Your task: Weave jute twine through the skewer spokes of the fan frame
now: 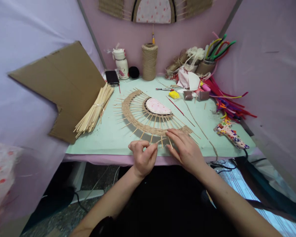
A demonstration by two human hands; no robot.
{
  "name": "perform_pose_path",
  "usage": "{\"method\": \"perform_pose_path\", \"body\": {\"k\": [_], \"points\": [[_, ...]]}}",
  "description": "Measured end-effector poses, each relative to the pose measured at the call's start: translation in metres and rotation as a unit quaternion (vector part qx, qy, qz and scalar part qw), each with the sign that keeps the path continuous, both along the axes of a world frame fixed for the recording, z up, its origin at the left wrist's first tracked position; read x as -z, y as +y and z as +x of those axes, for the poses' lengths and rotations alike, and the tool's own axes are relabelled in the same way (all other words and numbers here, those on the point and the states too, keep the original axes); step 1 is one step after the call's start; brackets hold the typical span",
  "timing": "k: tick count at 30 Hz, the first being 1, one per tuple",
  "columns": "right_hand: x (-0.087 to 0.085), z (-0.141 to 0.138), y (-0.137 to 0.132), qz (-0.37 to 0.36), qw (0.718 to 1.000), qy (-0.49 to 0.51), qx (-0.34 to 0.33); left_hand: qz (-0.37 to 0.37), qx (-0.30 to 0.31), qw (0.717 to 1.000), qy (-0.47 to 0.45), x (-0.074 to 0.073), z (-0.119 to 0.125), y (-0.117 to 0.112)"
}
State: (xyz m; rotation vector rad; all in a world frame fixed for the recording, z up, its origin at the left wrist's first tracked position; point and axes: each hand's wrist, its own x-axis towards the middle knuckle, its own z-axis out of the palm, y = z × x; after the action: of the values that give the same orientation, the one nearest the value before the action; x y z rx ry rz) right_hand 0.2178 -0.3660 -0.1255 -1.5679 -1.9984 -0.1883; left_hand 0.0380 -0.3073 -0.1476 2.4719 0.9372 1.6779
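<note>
A half-round woven fan [138,113] of thin sticks and jute twine lies on the pale green table [108,138], with a pink patterned half-disc [157,106] at its centre. My left hand [143,156] sits at the near edge, its fingers pinched on a loose stick end or twine strand that I cannot make out clearly. My right hand [185,148] rests flat with its fingers stretched out, pressing on the woven band and stick ends at the fan's near right part.
A tied bundle of sticks [95,112] lies left beside a cardboard sheet [64,85]. At the back stand a twine spool [149,62], a bottle [121,64] and a phone [111,77]. Pipe cleaners [227,98], a yellow block [174,94] and a glue gun [230,133] crowd the right.
</note>
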Motion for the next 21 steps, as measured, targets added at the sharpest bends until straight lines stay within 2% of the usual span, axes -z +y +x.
{"method": "perform_pose_path", "body": {"k": [4,8,14,21], "points": [[-0.003,0.002,0.000,-0.005,1.000,0.010,0.006,0.039,0.054,0.996,0.060,0.002,-0.004,0.001],[-0.003,0.003,-0.001,-0.007,1.000,0.007,0.006,0.036,0.046,0.994,0.093,0.002,-0.012,0.003],[0.001,-0.001,-0.001,-0.008,1.000,0.005,0.001,-0.028,-0.020,0.999,0.007,0.000,-0.014,-0.002],[0.000,-0.003,-0.003,-0.005,1.000,0.021,0.004,-0.105,-0.014,0.992,-0.070,0.001,-0.008,-0.010]]}}
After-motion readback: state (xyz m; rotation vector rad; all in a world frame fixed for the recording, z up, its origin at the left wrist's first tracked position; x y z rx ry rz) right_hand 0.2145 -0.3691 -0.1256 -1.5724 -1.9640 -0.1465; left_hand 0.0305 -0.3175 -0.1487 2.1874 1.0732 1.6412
